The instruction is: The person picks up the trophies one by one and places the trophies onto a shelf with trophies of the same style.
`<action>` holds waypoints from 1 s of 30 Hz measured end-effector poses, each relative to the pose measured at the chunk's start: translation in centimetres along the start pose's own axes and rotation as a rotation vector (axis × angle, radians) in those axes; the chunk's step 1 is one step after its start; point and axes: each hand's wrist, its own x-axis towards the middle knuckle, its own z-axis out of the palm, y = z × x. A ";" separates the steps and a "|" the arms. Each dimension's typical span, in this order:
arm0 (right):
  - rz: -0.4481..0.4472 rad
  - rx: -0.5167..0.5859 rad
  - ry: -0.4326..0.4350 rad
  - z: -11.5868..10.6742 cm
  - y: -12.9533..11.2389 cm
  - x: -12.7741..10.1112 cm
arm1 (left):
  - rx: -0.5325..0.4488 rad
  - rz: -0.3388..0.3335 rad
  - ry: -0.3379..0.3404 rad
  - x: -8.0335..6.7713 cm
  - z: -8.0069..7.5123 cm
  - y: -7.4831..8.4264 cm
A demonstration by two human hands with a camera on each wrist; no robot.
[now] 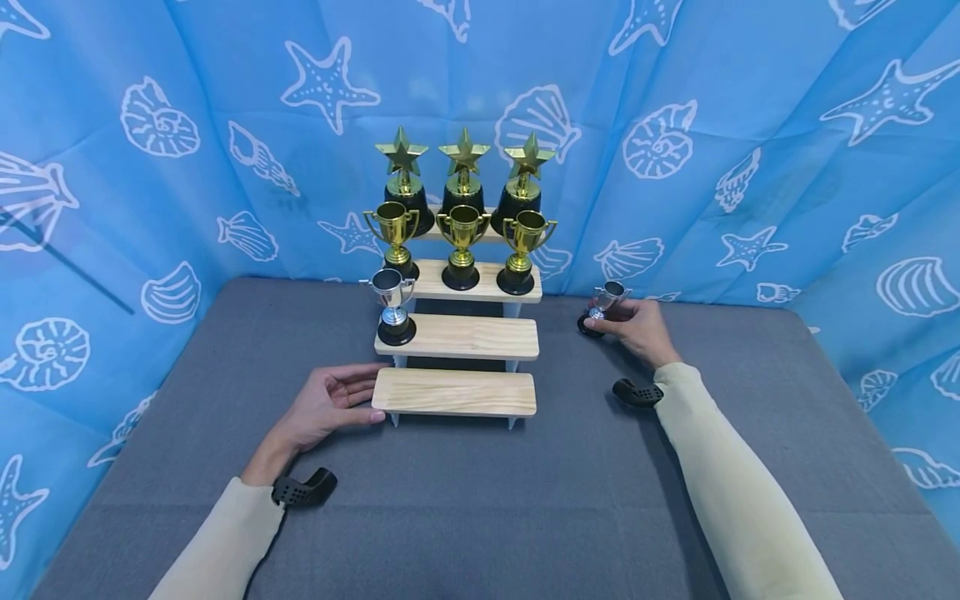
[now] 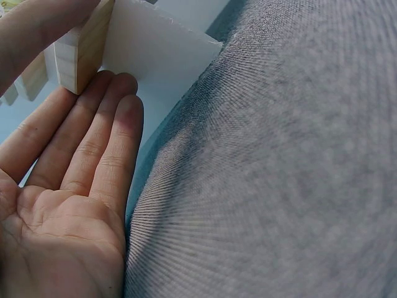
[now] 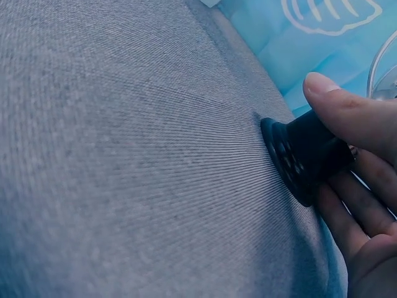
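On the right, my right hand (image 1: 637,329) holds a small silver trophy cup (image 1: 609,293) between thumb and fingers. Its black base (image 3: 304,149) is tilted close over the grey cloth in the right wrist view. At the left end of the lowest wooden step (image 1: 453,392), my left hand (image 1: 333,400) touches the board with its fingers nearly straight, thumb at the front edge. The left wrist view shows the fingertips (image 2: 124,84) beside the board end (image 2: 77,62). Another silver trophy cup (image 1: 392,300) stands at the left of the second step (image 1: 472,336).
Three gold trophy cups (image 1: 462,229) stand on the third step (image 1: 480,283). Behind them, three gold star trophies (image 1: 465,158) occupy the top step. A blue shell-patterned curtain (image 1: 247,67) encloses the grey table (image 1: 480,517) at the back and sides.
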 end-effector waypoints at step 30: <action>-0.012 0.014 0.039 0.6 0.3 -0.2 | -0.003 -0.009 0.008 0.0 0.1 0.1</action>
